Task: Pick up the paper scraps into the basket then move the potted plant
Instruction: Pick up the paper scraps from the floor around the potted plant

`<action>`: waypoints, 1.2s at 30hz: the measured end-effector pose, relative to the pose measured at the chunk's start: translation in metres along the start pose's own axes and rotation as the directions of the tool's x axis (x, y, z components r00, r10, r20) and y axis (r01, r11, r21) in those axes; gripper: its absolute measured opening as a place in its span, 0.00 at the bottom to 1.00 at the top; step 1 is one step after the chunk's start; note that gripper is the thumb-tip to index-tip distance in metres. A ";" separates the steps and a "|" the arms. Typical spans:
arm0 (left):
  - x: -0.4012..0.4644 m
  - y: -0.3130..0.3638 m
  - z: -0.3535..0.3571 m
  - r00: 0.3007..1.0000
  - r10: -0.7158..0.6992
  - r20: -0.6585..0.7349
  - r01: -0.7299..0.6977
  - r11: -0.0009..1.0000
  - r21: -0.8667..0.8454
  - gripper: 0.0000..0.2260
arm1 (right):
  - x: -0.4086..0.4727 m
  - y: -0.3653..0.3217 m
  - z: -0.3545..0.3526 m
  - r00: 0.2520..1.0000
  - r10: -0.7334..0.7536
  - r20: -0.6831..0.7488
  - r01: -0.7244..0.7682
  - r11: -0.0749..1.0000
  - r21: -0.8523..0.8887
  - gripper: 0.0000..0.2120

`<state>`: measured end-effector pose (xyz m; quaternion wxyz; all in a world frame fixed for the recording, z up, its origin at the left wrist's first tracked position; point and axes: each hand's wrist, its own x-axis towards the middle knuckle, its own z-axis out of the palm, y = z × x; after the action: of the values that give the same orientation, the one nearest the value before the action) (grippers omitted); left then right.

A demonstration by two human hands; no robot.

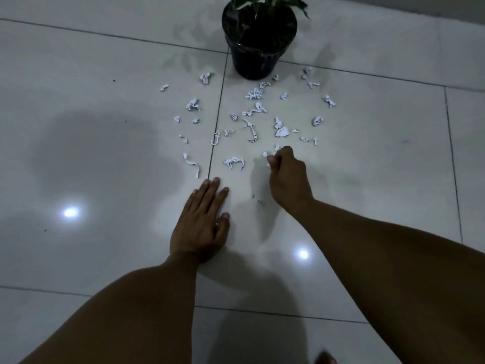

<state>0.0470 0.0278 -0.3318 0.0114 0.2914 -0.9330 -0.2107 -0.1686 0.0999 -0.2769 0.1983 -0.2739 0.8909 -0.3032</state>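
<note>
Gathering is the step in hand: your right hand (pixel 284 170) is curled, its fingers pinched on a small paper scrap (pixel 268 164), while your left hand (pixel 203 216) lies flat with fingers straight on the floor (pixel 105 143). The paper scraps (pixel 252 119) lie scattered from 11 to 1 o'clock of your hands, reaching the base of the potted plant (pixel 258 40) at 12 o'clock. No basket is in view, so locate it before releasing; most scraps remain.

floor (pixel 105 61): glossy smooth tile | scraps (pixel 254 93): crumpled white paper | pot (pixel 256 60): shiny black plastic
</note>
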 end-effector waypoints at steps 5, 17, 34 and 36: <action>-0.001 -0.001 0.001 0.999 0.000 -0.033 -0.001 1.000 -0.024 0.27 | 0.009 0.014 -0.010 0.994 0.090 -0.064 -0.086 0.995 0.056 0.04; 0.000 -0.001 0.001 0.999 0.006 -0.033 -0.007 1.000 -0.012 0.27 | 0.012 0.012 0.001 0.999 0.032 0.032 -0.027 0.987 -0.160 0.09; 0.002 0.000 -0.001 1.000 0.000 -0.024 0.000 1.000 -0.014 0.27 | 0.022 0.015 0.003 0.989 -0.012 -0.149 0.005 0.999 -0.047 0.10; 0.001 0.000 -0.001 1.000 -0.002 -0.026 0.002 1.000 -0.019 0.27 | 0.027 0.016 0.000 0.981 0.022 -0.193 -0.028 0.999 -0.032 0.09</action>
<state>0.0462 0.0266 -0.3310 0.0260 0.2950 -0.9304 -0.2160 -0.1955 0.0940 -0.2925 0.1100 -0.2354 0.9145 -0.3101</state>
